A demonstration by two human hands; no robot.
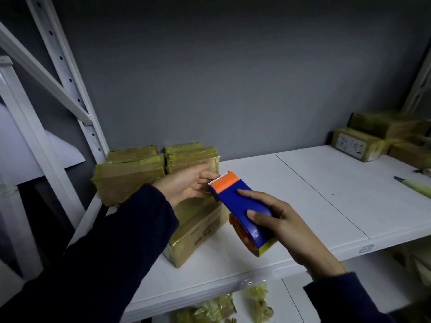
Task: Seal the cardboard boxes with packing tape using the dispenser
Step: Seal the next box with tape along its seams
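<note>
A grey wall [233, 66] fills the back, with a white metal shelf frame [70, 80] slanting up on the left; a white shelf [303, 183] runs across the middle, its board split by a thin seam; below it a lower shelf [349, 287] carries crumpled yellowish wrapping [219, 306]. Against the wall on the left stand two piles of tape-wrapped boxes [130, 176], touching each other; another group of wrapped boxes [359, 145] sits at the far right end, well apart from them. In front of the left piles a single cardboard box [198, 227] lies on the shelf near its front edge, shiny with tape and with print on its side; both dark sleeves reach in over it. The tape dispenser [235, 199], blue with an orange head and a toothed edge, is held in the air just above and to the right of that box, head pointing toward the wall, its yellow-rimmed roll [268, 247] at the near end. The right hand [284, 222] grips the dispenser body, thumb curled over the side and forefinger laid along the top. The left hand [186, 185] is turned palm inward, fingers [205, 174] stretched to the toothed edge; whether they pinch the tape end I cannot tell. A pale green stick [412, 185] lies on the shelf at the right edge.
</note>
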